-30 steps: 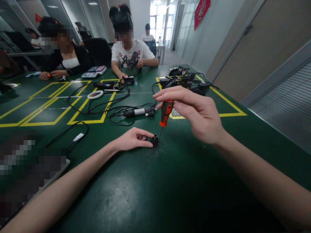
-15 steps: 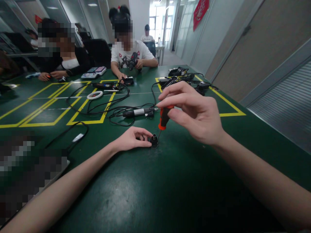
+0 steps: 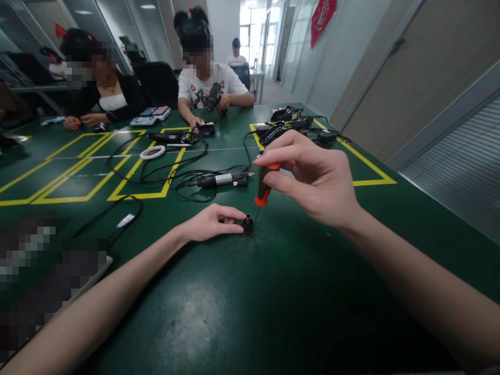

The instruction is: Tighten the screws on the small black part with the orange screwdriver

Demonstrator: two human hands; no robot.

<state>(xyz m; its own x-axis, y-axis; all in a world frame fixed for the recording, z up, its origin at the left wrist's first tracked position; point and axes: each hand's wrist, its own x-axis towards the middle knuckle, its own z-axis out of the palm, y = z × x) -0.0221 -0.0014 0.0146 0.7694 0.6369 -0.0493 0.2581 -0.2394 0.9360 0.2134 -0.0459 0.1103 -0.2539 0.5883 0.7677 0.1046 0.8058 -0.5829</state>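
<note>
My right hand (image 3: 312, 177) is closed round the handle of a red-and-dark screwdriver (image 3: 263, 188), with thumb and fingertips pinching it near the top. Its thin shaft points down and slightly left, its tip at the right side of a small black round part (image 3: 248, 225). That part stands on the green table (image 3: 273, 302) and has a short metal-looking tube on top. From the left, my left hand (image 3: 213, 223) grips the part between thumb and fingers. Whether the screwdriver tip sits in a screw is too small to tell.
Beyond my hands lies a black-and-silver pen-shaped tool (image 3: 221, 180) with looped black cables. A white tape ring (image 3: 152, 152) is farther left. Black cabled devices (image 3: 287, 127) stand at the back right. Across the table a person (image 3: 211, 88) holds a drill (image 3: 213, 97); another person sits left.
The screwdriver handle has turned slightly in my right hand, and the fingers have shifted on it. My left hand and the black round part stay in place.
</note>
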